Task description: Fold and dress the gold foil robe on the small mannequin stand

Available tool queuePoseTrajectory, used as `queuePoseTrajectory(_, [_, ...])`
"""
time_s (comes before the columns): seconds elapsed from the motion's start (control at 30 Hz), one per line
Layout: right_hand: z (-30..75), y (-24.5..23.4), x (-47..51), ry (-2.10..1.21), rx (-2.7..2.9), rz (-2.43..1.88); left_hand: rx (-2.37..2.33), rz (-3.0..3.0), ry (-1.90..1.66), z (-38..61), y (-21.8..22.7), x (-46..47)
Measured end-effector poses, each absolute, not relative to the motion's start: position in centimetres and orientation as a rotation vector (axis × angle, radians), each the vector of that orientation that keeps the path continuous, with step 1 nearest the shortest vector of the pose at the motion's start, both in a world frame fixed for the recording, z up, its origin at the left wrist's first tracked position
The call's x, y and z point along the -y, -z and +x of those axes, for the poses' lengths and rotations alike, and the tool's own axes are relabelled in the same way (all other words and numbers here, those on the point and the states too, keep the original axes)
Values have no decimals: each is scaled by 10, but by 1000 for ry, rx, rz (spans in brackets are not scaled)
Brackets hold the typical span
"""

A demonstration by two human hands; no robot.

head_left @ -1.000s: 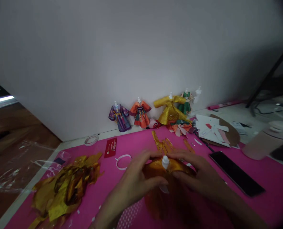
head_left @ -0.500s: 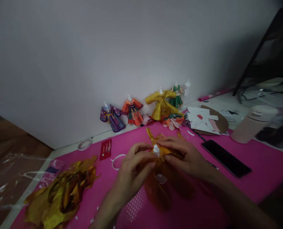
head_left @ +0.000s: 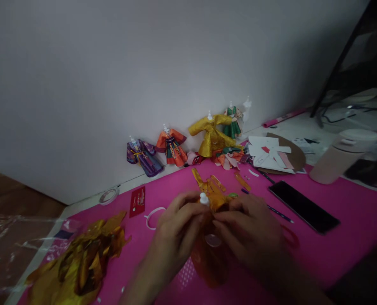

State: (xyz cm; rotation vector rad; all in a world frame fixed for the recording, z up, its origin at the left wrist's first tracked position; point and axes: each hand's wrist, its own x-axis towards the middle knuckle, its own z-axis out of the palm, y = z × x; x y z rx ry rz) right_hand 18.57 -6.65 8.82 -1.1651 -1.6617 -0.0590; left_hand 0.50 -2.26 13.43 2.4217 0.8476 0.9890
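Both my hands meet over a small white dress form (head_left: 204, 199) wrapped in gold-orange paper (head_left: 210, 254) at the middle of the pink mat (head_left: 350, 203). My left hand (head_left: 176, 231) pinches the paper on the left side of the form, fingers closed. My right hand (head_left: 247, 231) pinches it from the right, fingers curled, slightly blurred. Loose gold paper cut-outs (head_left: 209, 184) lie just behind the form.
A crumpled gold paper heap (head_left: 77, 262) lies at the front left. Several finished paper dresses (head_left: 212, 137) stand along the white wall. A black phone (head_left: 304, 206), a pencil (head_left: 279, 214), white paper scraps (head_left: 269, 154), a pinkish cup (head_left: 344, 154), a tape ring (head_left: 153, 214) and a red card (head_left: 137, 201) lie about.
The view shifted down and right a little. My right hand has moved down and closer to the left hand over the paper-wrapped form; both keep their hold.
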Motion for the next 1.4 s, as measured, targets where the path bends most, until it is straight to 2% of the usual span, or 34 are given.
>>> queuePoseTrajectory(0.5, [177,-93,62,44,1669,-1222,-864,2563,-855,0,-142,19])
queuePoseTrajectory(0.87, [177,-93,60,-162,1604,-1165,-935,2714,-649,4,-152,18])
queuePoseTrajectory(1.03, [177,-92,61,-94,1629,-1206,-889,2679,-698,5,-148,14])
queuePoseTrajectory(1.4, [177,-92,60,-146,1576,-1200,-893,2075,-973,2,-137,10])
